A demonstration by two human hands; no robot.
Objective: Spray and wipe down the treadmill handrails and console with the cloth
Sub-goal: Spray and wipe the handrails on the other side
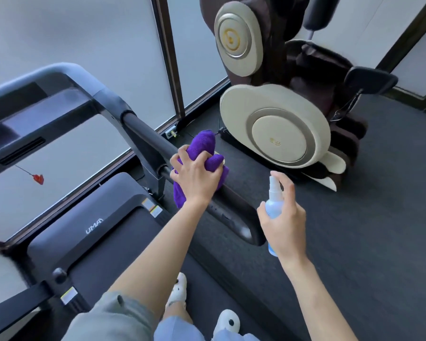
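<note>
Left hand [196, 178] fingers curled round a bunched purple microfibre cloth [202, 153], pressing it onto the right handrail [155, 141] of the treadmill, about midway along the rail. Right hand [283, 217] wrapped round a small clear spray bottle [274, 200], index finger arched over the nozzle, held just right of the handrail's near end, not touching it. Console [35, 119] sits at the handrail's far end, up left; treadmill deck [103, 232] below left of the rail.

Handling, as a guess: cloth soft, light, floppy, loose tails hang under the rail, so grab it bunched in the palm and wrap it round the rail. Bottle light, smooth plastic, maybe slippery if wet; hold it round the body with one finger on the pump. Rail rigid, fixed, its grip surface looks padded.

Count: one cloth, one spray bottle, one handrail fully in view (the other only a strip at lower left), one console, two hands. Massage chair [280, 119] stands beyond the handrail, well apart; red safety clip [38, 178] dangles under the console
</note>
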